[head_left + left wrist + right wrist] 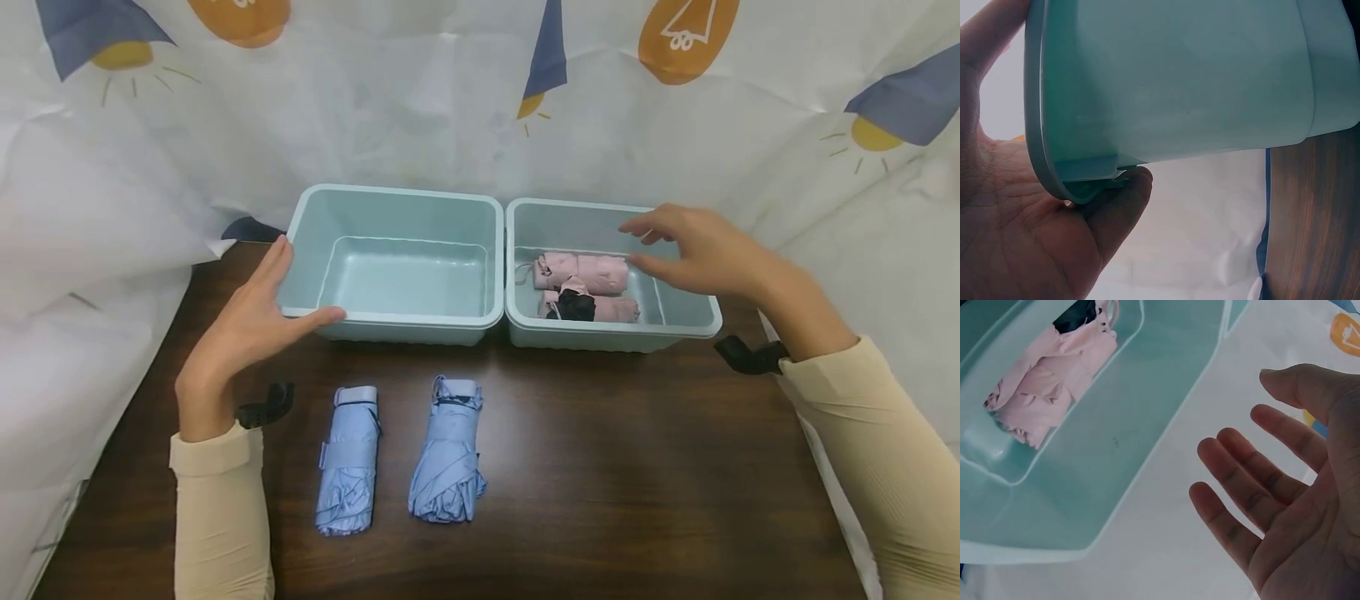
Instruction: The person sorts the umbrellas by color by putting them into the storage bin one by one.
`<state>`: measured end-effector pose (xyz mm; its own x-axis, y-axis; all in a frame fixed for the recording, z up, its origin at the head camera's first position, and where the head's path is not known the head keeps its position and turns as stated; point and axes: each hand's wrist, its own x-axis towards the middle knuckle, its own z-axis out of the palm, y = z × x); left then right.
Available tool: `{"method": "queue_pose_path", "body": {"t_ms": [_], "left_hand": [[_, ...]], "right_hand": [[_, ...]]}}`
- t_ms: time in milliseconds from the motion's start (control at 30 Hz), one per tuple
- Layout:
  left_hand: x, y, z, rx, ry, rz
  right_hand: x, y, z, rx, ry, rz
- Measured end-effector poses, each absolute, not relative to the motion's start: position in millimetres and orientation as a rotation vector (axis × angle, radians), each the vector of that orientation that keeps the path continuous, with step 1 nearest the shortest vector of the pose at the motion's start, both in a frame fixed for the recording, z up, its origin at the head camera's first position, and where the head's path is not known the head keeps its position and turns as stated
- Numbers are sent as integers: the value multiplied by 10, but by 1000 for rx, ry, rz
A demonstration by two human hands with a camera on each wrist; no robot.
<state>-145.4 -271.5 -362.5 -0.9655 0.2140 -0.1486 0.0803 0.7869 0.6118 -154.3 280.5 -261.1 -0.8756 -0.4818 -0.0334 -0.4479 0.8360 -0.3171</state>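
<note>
My left hand (251,321) is at the left front corner of the left light-teal bin (405,319), fingers and thumb spread along its rim. In the left wrist view the bin's corner lies between thumb and fingers. Over the right side of the right teal bin (615,329) hovers my right hand (697,250), its fingers relaxed and holding nothing. Two folded pink umbrellas (603,273) lie in that bin, one with a black part (576,306). The right wrist view shows a pink umbrella (1054,381) inside, apart from my fingers.
Two folded blue umbrellas, a left one (348,458) and a right one (447,450), lie on the dark wooden table (600,467) in front of the left bin. White cloth (420,108) with lamp prints hangs behind the bins and along both sides.
</note>
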Motion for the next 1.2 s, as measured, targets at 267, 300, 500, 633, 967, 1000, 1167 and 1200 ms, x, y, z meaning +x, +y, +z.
{"method": "queue_pose_path", "body": {"t_ms": [267, 300, 500, 633, 967, 1000, 1167, 1200], "left_hand": [[-1449, -2721, -3624, 225, 2764, 930], [-1446, -2724, -3624, 224, 2763, 931], [-1454, -2740, -3624, 224, 2767, 939], [-1462, -2737, -3639, 223, 2768, 942], [-1456, -2707, -3634, 224, 2766, 955], [-1455, -2708, -3632, 224, 2767, 955], [-1451, -2711, -3630, 230, 2772, 958], [-1450, -2710, -3631, 231, 2774, 959]], "right_hand": [[-1499, 2931, -2667, -778, 2955, -539], [-1493, 2931, -2665, -769, 2954, -552], [-1449, 2965, -2714, -699, 2942, -606], [-1370, 3021, -2790, -648, 2965, -648], [-1103, 3241, -3005, -468, 3079, -666], [-1078, 3259, -3030, -450, 3093, -684], [-962, 3351, -3204, -374, 3163, -790], [-938, 3364, -3247, -364, 3181, -808]]}}
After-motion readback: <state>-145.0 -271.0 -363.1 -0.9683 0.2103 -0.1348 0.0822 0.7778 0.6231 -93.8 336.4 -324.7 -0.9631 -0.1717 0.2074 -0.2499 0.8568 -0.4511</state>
